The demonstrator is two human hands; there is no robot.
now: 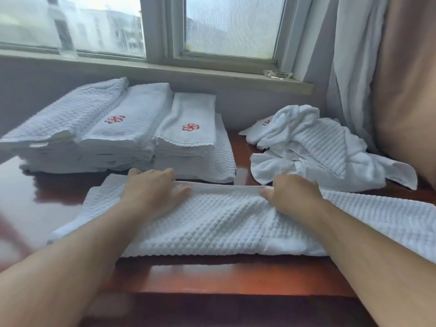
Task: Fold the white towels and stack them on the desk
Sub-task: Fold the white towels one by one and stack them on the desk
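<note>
A white waffle-weave towel (226, 223) lies stretched across the reddish wooden desk (212, 277) in front of me. My left hand (151, 190) and my right hand (292, 197) both grip its raised far fold, thumbs pointing inward toward each other. Behind the towel, at the back left, stand stacks of folded white towels (132, 135), two of them showing a red flower logo on top. A heap of unfolded white towels (313, 147) lies crumpled at the back right.
A window and its sill (212, 74) run along the wall behind the desk, with a glass ashtray (278, 74) on the sill. A white and beige curtain (368, 67) hangs at the right. The desk's front edge is close to me.
</note>
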